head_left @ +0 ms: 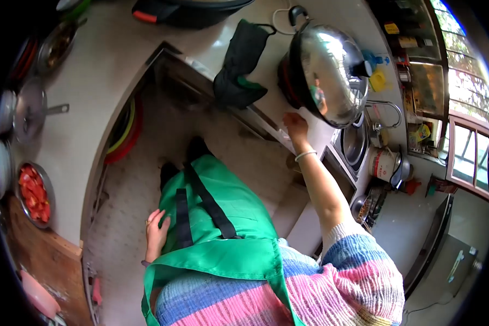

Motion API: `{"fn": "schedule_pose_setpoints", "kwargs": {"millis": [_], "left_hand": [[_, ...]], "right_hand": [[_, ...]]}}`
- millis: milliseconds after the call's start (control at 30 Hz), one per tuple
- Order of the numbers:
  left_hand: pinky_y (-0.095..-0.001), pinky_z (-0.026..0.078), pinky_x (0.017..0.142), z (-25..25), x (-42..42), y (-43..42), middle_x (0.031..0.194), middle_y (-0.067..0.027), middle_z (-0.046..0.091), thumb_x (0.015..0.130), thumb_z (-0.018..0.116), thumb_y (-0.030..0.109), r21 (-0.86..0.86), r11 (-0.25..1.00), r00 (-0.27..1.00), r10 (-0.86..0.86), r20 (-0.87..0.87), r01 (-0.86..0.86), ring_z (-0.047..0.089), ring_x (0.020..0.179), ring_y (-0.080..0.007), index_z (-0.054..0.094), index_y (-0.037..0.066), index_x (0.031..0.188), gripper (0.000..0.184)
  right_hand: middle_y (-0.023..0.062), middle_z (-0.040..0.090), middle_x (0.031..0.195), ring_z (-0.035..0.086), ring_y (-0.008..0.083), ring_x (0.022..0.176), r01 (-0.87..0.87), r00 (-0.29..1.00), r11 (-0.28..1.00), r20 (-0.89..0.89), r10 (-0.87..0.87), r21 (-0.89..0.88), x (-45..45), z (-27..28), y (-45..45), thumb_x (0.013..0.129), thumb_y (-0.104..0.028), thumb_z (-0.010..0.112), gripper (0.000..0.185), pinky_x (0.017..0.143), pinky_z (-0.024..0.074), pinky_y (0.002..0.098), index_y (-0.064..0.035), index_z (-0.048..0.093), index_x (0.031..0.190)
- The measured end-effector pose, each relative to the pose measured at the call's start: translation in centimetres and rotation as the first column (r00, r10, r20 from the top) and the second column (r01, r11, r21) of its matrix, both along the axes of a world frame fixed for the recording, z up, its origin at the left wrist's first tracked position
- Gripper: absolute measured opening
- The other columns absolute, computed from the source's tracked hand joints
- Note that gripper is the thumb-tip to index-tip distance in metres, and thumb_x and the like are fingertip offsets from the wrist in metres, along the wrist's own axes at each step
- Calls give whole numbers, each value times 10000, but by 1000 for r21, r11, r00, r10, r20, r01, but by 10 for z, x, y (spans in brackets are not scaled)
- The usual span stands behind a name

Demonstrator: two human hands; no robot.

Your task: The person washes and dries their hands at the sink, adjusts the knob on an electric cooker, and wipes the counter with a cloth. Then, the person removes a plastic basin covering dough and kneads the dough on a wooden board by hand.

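My right hand (296,129) reaches to the counter's front edge, just below a large wok with a shiny domed lid (334,73). Its fingers are curled in, and whatever they may hold is hidden. A bangle is on that wrist. My left hand (156,232) hangs beside the green apron (239,204), with its fingers loosely apart and nothing in them. A dark oven mitt (239,65) lies on the counter left of the wok.
On the left counter (76,179) are a bowl of red pieces (33,194), a lidded pan (30,110) and other dishes. A sink (354,142) with a tap (383,126) is right of the wok. Red and yellow basins (130,130) stand under the left counter.
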State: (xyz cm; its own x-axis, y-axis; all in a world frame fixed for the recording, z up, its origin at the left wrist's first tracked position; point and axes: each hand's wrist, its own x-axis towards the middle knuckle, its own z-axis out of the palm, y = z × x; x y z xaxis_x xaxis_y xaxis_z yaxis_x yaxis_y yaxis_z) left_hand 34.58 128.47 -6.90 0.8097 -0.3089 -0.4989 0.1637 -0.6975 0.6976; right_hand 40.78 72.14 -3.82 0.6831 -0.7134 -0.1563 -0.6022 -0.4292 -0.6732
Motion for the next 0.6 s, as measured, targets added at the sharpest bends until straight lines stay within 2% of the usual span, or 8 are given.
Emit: {"fn": "schedule_pose_setpoints", "kwargs": {"millis": [33,67,133,267,300,400,500,600], "left_hand": [[-371,360,1031,-4,-8,7,1330,-170,500,879,623,277,-59,994,959,68,-277,-88,466,1232,-301,614,74,1208,387],[-373,354,1036,-6,-15,10,1347,-171,483,881,620,279,-74,992,957,78,-278,-103,458,1241,-302,599,78,1229,402],[-378,341,1047,-8,-28,16,1382,-174,449,886,616,281,-101,986,956,102,-276,-135,441,1259,-305,571,87,1270,432],[-382,307,1074,-16,-44,24,1436,-160,391,892,611,256,-192,948,925,181,-335,-255,380,1320,-282,533,102,1316,459],[-376,303,1078,-19,-48,25,1447,-154,381,895,606,241,-198,939,915,199,-350,-280,365,1334,-272,529,104,1322,455],[-373,300,1079,-22,-56,25,1448,-151,381,899,598,229,-235,882,857,283,-430,-409,363,1335,-274,529,107,1324,447],[-371,293,1083,-28,-62,27,1441,-152,391,905,585,212,-226,893,876,281,-392,-388,364,1335,-274,529,104,1325,437],[-370,285,1088,-31,-66,28,1437,-160,396,904,583,206,-227,892,873,281,-398,-391,363,1336,-276,527,99,1324,437]], "right_hand": [[61,689,764,639,151,702,35,997,998,73,-38,42,-10,-35,-32,834,-229,653,188,658,496,300,-73,697,929],[55,688,742,643,152,704,39,996,994,82,-31,-105,-14,-51,-47,825,-243,665,180,659,496,302,-85,706,900],[40,675,722,618,123,642,49,996,995,76,-43,-85,-8,-46,-51,837,-257,676,205,596,492,282,-57,701,876],[23,645,686,577,97,577,137,954,966,233,-189,221,6,-46,-42,865,-258,675,252,533,468,243,-7,672,872],[52,636,711,566,119,593,171,963,977,190,-194,130,9,-46,-41,889,-276,660,282,533,453,233,5,658,865],[40,627,671,548,111,541,211,964,976,158,-216,45,9,-53,-51,867,-315,674,314,499,437,238,-5,663,820],[35,612,635,543,114,529,272,921,933,216,-323,234,16,-45,-44,869,-349,665,343,495,426,243,-19,659,775],[32,603,617,538,118,520,202,953,958,184,-240,202,12,-45,-53,877,-373,648,374,480,407,259,-34,641,719]]}}
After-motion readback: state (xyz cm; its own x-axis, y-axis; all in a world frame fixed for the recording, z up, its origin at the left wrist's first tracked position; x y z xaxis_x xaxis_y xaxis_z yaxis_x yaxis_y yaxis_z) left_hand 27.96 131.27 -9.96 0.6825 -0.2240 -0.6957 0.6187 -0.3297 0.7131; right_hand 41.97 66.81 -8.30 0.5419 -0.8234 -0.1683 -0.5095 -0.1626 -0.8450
